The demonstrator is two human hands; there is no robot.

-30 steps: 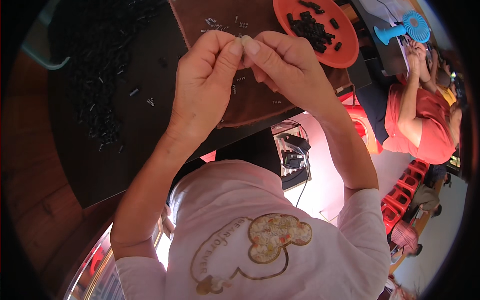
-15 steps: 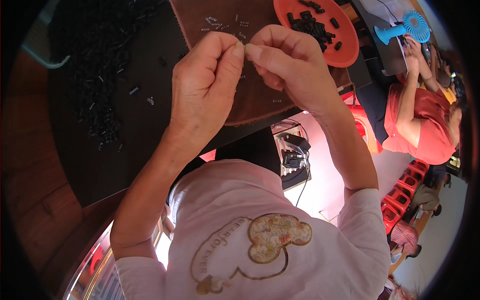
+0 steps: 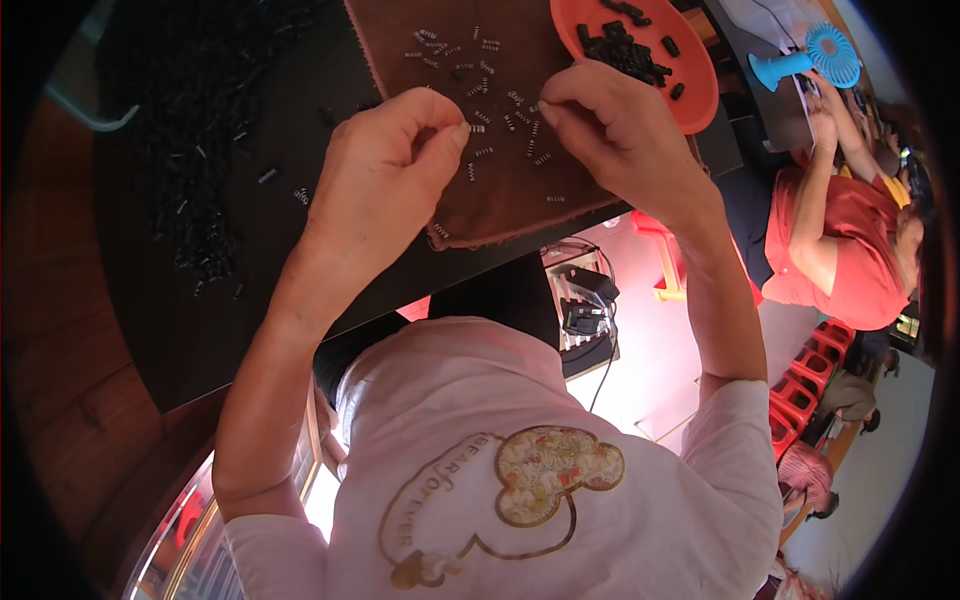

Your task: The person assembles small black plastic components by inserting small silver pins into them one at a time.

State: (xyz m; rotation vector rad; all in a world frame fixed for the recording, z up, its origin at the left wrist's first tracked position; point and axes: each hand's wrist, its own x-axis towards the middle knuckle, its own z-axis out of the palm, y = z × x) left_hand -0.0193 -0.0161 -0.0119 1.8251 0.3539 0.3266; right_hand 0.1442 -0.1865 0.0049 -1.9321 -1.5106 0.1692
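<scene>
My left hand is pinched, thumb against forefinger, with a small metal spring at its fingertips. Apart from it, to the right, my right hand is also closed in a pinch; whatever lies between its fingertips is too small to make out. Below and between the hands lies a brown cloth, with several loose coil springs scattered over it. Beyond my right hand, an orange-red plate carries a heap of short black cylindrical parts.
A large pile of small black parts covers the dark table's left side, beside a clear container's rim. A blue fan stands at the far right, near a person in a red shirt. Red stools line up behind.
My hands, which met at the fingertips, have drawn apart, left hand to the left and right hand to the right, both slightly nearer. More of the springs on the cloth now show.
</scene>
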